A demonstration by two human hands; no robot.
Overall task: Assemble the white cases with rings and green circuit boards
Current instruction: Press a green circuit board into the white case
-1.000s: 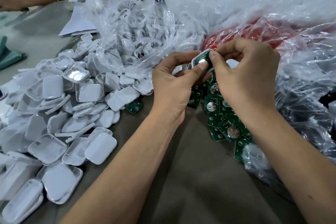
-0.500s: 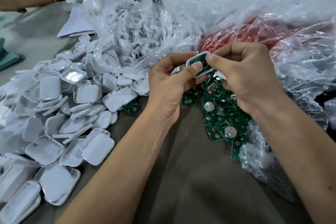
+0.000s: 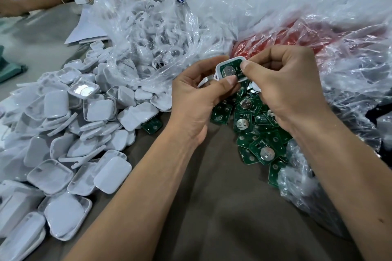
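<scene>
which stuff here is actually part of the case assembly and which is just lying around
Part of the job:
left hand and right hand, both holding the white case with a green circuit board in it
pile of white cases
loose green boards
clear bag of rings

Just lying about:
red bag
white papers
another person's arm

Two hands, the left hand (image 3: 195,99) and the right hand (image 3: 290,89), share one white case (image 3: 220,65) holding one green circuit board (image 3: 230,70). Dozens of white case halves (image 3: 70,133) fill the desk's left side; well over a dozen loose circuit boards (image 3: 261,148) lie toward its right side.
</scene>
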